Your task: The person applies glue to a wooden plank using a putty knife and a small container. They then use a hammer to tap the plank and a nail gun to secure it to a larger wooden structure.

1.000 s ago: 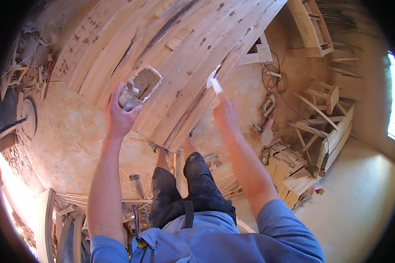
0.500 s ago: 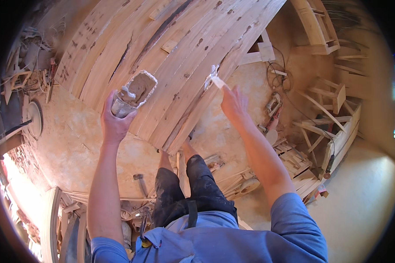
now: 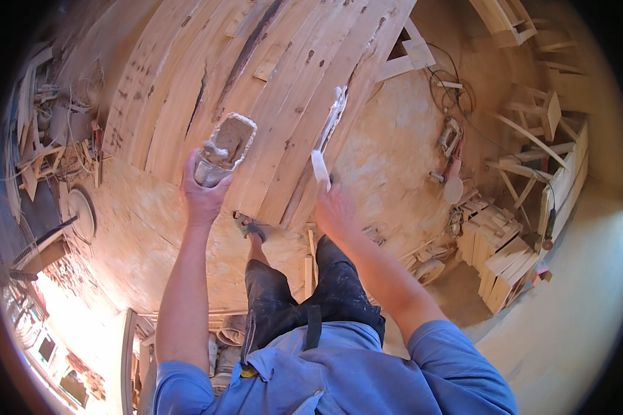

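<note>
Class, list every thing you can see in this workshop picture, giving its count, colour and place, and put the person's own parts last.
Plank panel: one, pale wood, top centre, leaning.
Filler smear: one, white, on the panel's right edge.
Filler tub: one, greyish with beige paste, in the left hand.
Putty knife: one, white-coated blade, in the right hand.
Board floor: one, tan, under the panel.
Wood offcuts: a stack, pale, right.
Power tool: one, reddish, right of the panel.
Left hand: grip closed on the tub.
Right hand: grip closed on the knife.
</note>
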`<act>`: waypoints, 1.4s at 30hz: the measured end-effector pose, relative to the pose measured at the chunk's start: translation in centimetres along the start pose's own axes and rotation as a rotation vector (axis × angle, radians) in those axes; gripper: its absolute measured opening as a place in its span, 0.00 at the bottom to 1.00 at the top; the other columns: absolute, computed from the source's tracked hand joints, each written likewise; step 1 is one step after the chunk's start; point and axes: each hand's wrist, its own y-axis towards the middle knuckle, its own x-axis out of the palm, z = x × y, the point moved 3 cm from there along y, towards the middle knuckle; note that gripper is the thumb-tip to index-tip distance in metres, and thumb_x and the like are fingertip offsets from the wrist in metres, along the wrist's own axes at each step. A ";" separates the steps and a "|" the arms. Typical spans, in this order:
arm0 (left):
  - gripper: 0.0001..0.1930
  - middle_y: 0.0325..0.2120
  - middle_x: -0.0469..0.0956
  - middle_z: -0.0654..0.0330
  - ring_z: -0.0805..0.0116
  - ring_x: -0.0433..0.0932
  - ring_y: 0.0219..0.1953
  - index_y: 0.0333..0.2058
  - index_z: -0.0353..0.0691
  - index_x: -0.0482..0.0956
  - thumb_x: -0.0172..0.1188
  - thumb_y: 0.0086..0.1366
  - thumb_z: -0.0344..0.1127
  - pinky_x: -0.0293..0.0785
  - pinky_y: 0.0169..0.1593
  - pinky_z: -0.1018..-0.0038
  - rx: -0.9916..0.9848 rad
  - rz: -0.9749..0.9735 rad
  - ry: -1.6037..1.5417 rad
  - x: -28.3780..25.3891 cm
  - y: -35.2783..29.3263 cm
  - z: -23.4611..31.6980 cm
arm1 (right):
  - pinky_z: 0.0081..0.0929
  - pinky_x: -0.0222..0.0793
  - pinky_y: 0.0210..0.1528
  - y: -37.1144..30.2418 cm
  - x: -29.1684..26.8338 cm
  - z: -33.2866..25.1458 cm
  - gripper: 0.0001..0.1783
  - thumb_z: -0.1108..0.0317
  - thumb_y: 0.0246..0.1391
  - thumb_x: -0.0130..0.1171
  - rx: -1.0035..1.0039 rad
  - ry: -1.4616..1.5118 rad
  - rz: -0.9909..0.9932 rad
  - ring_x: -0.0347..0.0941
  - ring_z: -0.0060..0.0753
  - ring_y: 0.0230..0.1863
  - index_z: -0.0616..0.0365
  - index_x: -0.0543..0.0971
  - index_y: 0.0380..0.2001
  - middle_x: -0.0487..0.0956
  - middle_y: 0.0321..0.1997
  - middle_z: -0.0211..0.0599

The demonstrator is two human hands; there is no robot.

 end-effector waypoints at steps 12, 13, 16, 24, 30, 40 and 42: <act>0.44 0.57 0.73 0.51 0.49 0.73 0.59 0.64 0.42 0.66 0.76 0.47 0.33 0.73 0.60 0.60 0.221 -0.268 0.325 -3.2 -1.1 1.3 | 0.45 0.74 0.37 -5.0 -4.5 -5.4 0.16 0.60 0.56 0.55 0.274 0.568 0.037 0.81 0.54 0.34 0.54 0.84 0.42 0.81 0.30 0.55; 0.44 0.58 0.73 0.51 0.49 0.73 0.59 0.64 0.42 0.66 0.76 0.47 0.32 0.73 0.60 0.60 0.233 -0.282 0.349 -3.6 -1.3 1.1 | 0.47 0.74 0.39 -3.8 -7.1 -7.0 0.15 0.61 0.56 0.54 0.252 0.605 -0.062 0.80 0.57 0.37 0.57 0.84 0.40 0.81 0.33 0.58; 0.44 0.58 0.73 0.52 0.49 0.71 0.61 0.63 0.43 0.67 0.76 0.45 0.30 0.73 0.60 0.59 0.320 -0.297 0.328 -2.7 -2.3 1.9 | 0.50 0.75 0.41 1.6 -6.4 -7.3 0.16 0.63 0.55 0.53 0.242 0.521 -0.043 0.80 0.62 0.39 0.63 0.84 0.35 0.81 0.35 0.60; 0.45 0.55 0.73 0.50 0.47 0.71 0.60 0.62 0.42 0.67 0.76 0.42 0.26 0.73 0.60 0.60 0.350 -0.300 0.287 -2.2 -2.9 1.6 | 0.48 0.78 0.45 9.1 -3.7 -8.8 0.14 0.66 0.51 0.55 0.055 0.276 0.032 0.82 0.60 0.43 0.64 0.85 0.34 0.84 0.39 0.55; 0.46 0.53 0.76 0.50 0.50 0.77 0.56 0.62 0.44 0.68 0.78 0.42 0.25 0.75 0.58 0.61 0.244 -0.344 0.304 -3.2 -0.8 1.8 | 0.48 0.78 0.41 11.2 -3.4 -12.1 0.13 0.64 0.51 0.58 -0.056 0.276 -0.140 0.81 0.59 0.37 0.63 0.85 0.26 0.84 0.31 0.54; 0.43 0.51 0.78 0.53 0.54 0.79 0.54 0.60 0.46 0.70 0.78 0.42 0.25 0.77 0.56 0.63 0.160 -0.321 0.236 -3.1 0.1 1.9 | 0.31 0.64 0.18 10.1 -1.6 -9.6 0.15 0.63 0.57 0.59 -0.025 0.815 -0.503 0.70 0.27 0.14 0.59 0.79 0.20 0.78 0.17 0.37; 0.44 0.52 0.78 0.53 0.56 0.79 0.54 0.60 0.45 0.70 0.78 0.42 0.26 0.76 0.57 0.64 0.139 -0.348 0.205 -2.7 0.5 1.7 | 0.32 0.63 0.18 8.6 -0.5 -7.2 0.12 0.65 0.59 0.60 0.181 1.203 -0.543 0.72 0.27 0.15 0.61 0.81 0.27 0.78 0.18 0.38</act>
